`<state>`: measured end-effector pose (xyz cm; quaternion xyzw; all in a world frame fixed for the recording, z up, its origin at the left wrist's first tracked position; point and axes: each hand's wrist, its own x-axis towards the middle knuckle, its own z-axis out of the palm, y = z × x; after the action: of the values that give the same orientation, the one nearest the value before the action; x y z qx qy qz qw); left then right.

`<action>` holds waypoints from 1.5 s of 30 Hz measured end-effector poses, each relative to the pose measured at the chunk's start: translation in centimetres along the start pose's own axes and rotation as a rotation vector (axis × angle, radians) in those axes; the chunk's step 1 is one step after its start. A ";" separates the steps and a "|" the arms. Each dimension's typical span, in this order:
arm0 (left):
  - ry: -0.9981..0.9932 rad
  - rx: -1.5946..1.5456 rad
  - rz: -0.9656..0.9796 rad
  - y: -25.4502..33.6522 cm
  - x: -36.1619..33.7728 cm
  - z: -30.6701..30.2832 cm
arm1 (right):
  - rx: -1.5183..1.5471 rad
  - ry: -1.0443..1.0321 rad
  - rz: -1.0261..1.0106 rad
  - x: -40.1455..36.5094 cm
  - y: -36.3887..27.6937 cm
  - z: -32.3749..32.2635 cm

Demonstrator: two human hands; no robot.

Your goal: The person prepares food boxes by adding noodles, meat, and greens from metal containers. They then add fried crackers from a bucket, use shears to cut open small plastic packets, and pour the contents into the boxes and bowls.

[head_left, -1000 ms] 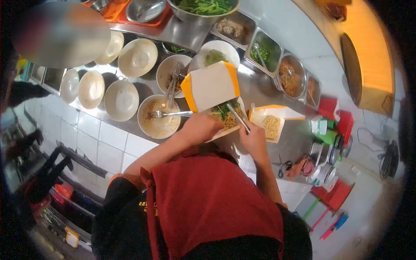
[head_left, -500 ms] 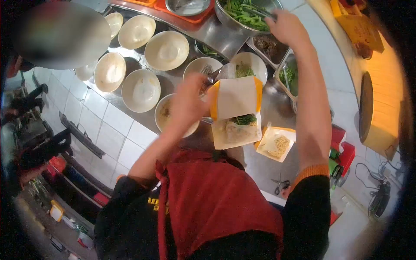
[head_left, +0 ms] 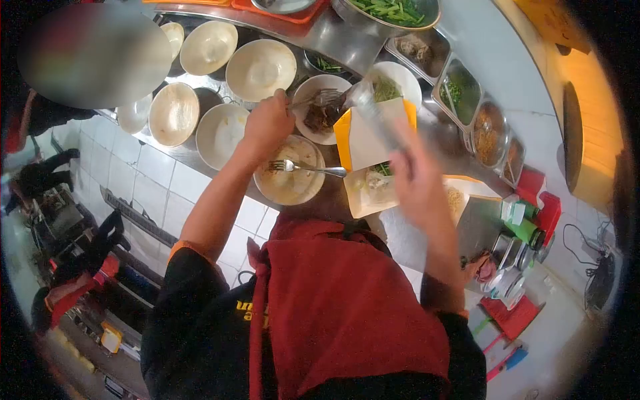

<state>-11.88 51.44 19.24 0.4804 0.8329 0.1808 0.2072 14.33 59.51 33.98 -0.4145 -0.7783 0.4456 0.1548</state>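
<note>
Left hand (head_left: 270, 125) grips a tined utensil (head_left: 327, 97) over a bowl (head_left: 326, 81) of dark meat (head_left: 316, 121); blurred right hand (head_left: 421, 183) grips tongs (head_left: 381, 119) over an open takeaway box (head_left: 363, 200) of greens (head_left: 383, 169). Steel bench (head_left: 483, 230) beneath hands; tiled floor (head_left: 150, 187) beyond left forearm.

Left grip (head_left: 269, 123) on a fork (head_left: 326, 98)

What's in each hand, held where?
Left hand: fork-tipped utensil, by its handle end. Right hand: long utensil, near end; too blurred for more.

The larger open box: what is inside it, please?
Green leaves and something pale, unclear, show in the larger box. The right hand covers its right side; contents there are hidden.
</note>
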 end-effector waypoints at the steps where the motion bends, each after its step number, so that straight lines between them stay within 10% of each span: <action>1: 0.070 -0.135 0.041 -0.7 0.3 0.8 | -0.102 -0.063 -0.059 -1.2 0.7 1.5; 17: 0.226 -0.552 0.017 -0.9 -0.6 1.5 | -0.942 -0.367 -0.101 4.7 0.2 12.2; 28: 0.172 -0.558 0.042 -1.0 -0.6 0.5 | -0.852 -0.294 -0.121 3.4 -0.3 6.4; 35: 0.170 -0.437 0.123 -1.4 -0.2 1.2 | -0.357 -0.103 0.269 -9.3 -1.9 -5.4; 43: 0.113 -0.328 0.068 -0.1 -0.8 1.0 | -0.629 0.070 0.409 -13.3 8.6 -1.8; 45: 0.432 -0.038 0.116 1.4 -1.9 0.9 | -0.617 0.058 0.423 -13.2 8.8 -1.4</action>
<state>-9.52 50.55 19.55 0.4735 0.8254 0.3067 0.0224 27.71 52.24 29.23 -0.6056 -0.7684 0.2005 -0.0508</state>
